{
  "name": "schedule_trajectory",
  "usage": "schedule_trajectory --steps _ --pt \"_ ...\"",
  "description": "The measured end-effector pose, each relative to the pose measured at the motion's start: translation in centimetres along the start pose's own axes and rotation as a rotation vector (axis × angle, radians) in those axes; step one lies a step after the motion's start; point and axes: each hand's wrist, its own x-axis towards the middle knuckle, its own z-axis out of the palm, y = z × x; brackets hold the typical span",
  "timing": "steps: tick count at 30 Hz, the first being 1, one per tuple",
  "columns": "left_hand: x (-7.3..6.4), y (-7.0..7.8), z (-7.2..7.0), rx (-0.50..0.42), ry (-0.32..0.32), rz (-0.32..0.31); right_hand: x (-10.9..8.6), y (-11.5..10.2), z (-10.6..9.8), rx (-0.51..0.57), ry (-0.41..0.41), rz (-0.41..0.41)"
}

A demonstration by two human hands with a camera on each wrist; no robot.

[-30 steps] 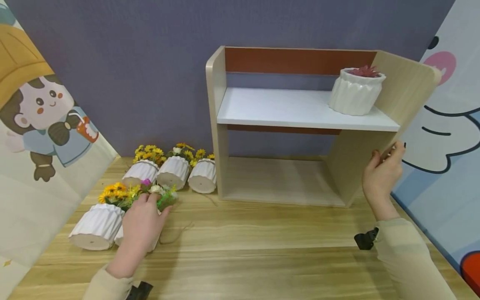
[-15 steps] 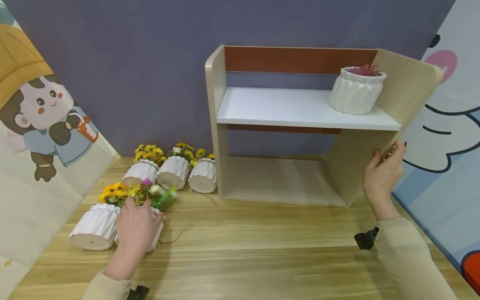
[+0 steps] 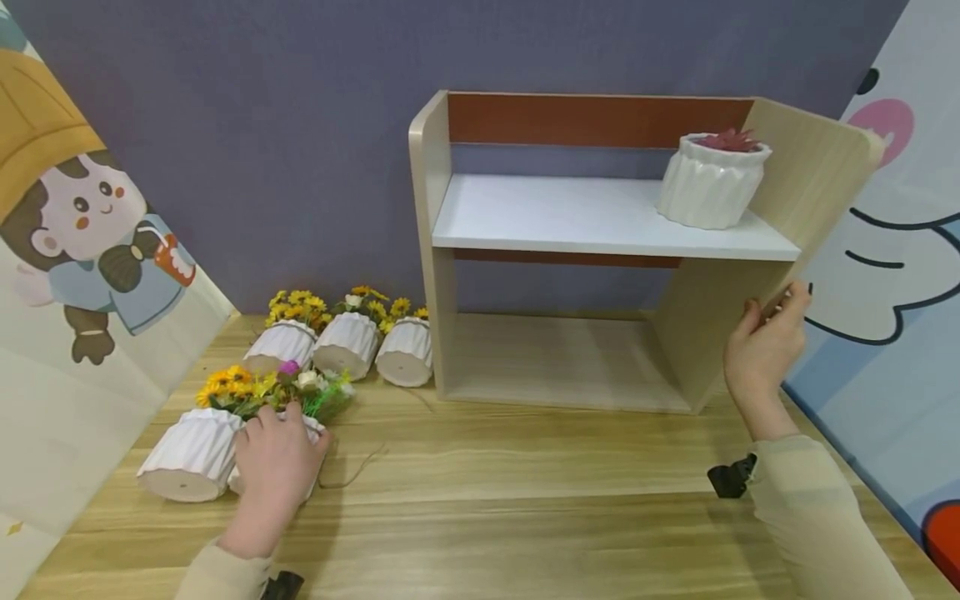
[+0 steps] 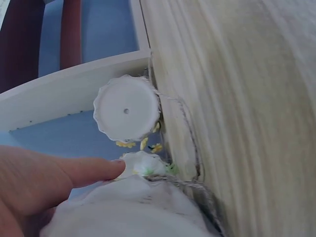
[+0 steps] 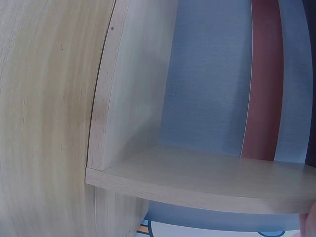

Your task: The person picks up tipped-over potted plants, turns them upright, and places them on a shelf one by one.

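grey-blue wall backed a wood-grain tabletop, on which a two-tier shelf unit stood upright. the hands were well apart. the left hand gripped a white flowerpot, which lay on its side at front left, just beside a neighbouring pot. the right hand clasped the unit's right side panel by its front edge.

hazards, as judged: the flowerpot could slip or roll if the hold on its fluted side was slack; its twine could snag if it was drawn away; the neighbouring pot could roll if nudged. a hard pull on the side panel could shift the unit and unsettle the succulent pot on the upper board.

views compared: the head view had much of the flowerpot covered by the hand; the left wrist view showed the left thumb and the twine close up. the right wrist view showed the unit's lower corner on the tabletop, yet only a sliver of the right hand.
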Motion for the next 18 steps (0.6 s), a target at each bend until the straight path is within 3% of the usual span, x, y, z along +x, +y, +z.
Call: schedule_trajectory --steps 5,12,18 --pt "-0.09 0.05 0.24 0.008 0.01 -0.028 -0.02 -0.01 0.08 0.004 0.001 0.009" --pt "0.17 -0.38 -0.13 -0.056 -0.044 -0.04 -0.03 0.0 0.07 0.007 0.002 0.026" --pt "0.18 -0.72 -0.35 -0.115 0.026 -0.017 -0.02 0.01 0.0 0.006 0.005 0.015"
